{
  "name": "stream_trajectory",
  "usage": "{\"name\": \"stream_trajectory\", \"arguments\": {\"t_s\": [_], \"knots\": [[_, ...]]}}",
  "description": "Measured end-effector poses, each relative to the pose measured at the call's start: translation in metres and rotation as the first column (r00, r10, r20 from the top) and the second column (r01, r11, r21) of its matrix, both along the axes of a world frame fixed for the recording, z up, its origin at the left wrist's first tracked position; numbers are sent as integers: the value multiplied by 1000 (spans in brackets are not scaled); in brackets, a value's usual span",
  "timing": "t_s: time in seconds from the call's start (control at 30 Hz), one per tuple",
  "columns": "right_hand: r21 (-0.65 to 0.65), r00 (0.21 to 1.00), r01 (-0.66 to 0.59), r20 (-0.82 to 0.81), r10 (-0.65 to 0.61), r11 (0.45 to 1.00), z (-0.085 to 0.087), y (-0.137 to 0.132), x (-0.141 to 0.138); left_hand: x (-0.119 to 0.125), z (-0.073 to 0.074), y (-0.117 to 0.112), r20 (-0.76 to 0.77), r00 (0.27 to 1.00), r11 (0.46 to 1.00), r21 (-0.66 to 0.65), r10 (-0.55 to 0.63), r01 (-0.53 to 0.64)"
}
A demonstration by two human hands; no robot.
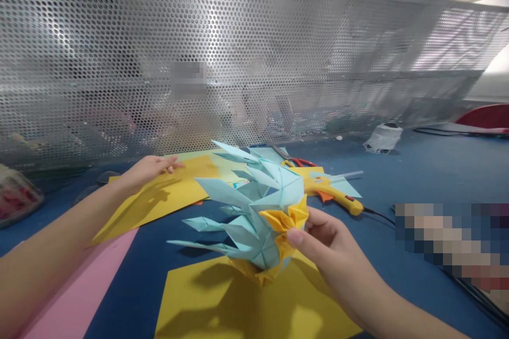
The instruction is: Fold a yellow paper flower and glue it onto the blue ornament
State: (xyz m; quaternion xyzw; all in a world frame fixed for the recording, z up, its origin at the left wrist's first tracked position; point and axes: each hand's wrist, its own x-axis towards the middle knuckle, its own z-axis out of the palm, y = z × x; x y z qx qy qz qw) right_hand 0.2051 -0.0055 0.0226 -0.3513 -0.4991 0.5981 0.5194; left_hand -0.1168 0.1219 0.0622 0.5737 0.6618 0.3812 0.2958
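A folded paper model (258,212) with light-blue spikes and a yellow folded rim is pinched at its rim by my right hand (330,249). It is tilted, spikes pointing left, over a yellow sheet (207,296) on the blue table. My left hand (151,169) is at the far left over another yellow sheet (167,206), apart from the model. Its fingers are stretched out loosely, and I see nothing in them. Behind the model lies a yellow hot glue gun (338,196), partly hidden by the model.
Red-handled scissors (302,162) lie behind the model. A pink sheet (87,286) lies under my left forearm. A crumpled white item (384,137) sits at the back right. Perforated metal panel (258,53) bounds the table's far side. A container (18,196) stands at left.
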Motion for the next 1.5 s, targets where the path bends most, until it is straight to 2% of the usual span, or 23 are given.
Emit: {"name": "stream_trajectory", "arguments": {"t_s": [0.1, 0.23, 0.33, 0.5, 0.63, 0.7, 0.83, 0.9, 0.97, 1.1, 1.17, 1.33, 1.5], "knots": [[-2, 1000, 0, 1, 0, 1000, -1, -1, -1, 1, 2, -1, 81, 990, 989, -76, -118, 124], [-6, 1000, 12, 2, -12, 1000, 0, -2, -1, 1, 3, -4, 129, 982, 985, -80, -142, 153], [-9, 1000, 13, 5, -13, 1000, 1, -2, -1, 1, 5, -4, 116, 980, 983, -68, -163, 171], [-6, 1000, 3, 9, -3, 1000, 0, -2, -1, 10, 15, -9, 33, 941, 934, -113, -338, 340], [11, 999, -6, 33, 6, 1000, -2, 0, 0, 35, 28, -26, -18, 870, 857, -180, -493, 482], [21, 999, -16, 46, 15, 1000, -3, 1, 1, 51, 34, -39, 0, 809, 791, -211, -587, 574], [37, 998, -29, 65, 26, 999, -5, 2, 3, 77, 42, -64, 72, 654, 625, -236, -753, 745], [46, 997, -25, 71, 22, 999, -5, 2, 4, 83, 42, -71, 100, 601, 574, -205, -793, 792], [56, 997, -12, 75, 8, 998, -6, 1, 4, 86, 40, -76, 102, 605, 588, -154, -790, 794], [77, 996, 27, 85, -34, 997, -6, 0, 5, 93, 35, -82, 42, 738, 735, -65, -673, 674], [84, 995, 39, 91, -47, 996, -6, 0, 5, 97, 34, -84, 42, 775, 774, -31, -631, 632], [93, 994, 27, 107, -37, 995, -7, -3, 6, 105, 28, -89, 125, 811, 812, -57, -572, 581], [111, 992, 28, 118, -41, 993, -9, -2, 7, 109, 28, -93, 183, 792, 800, -45, -582, 598]]}}
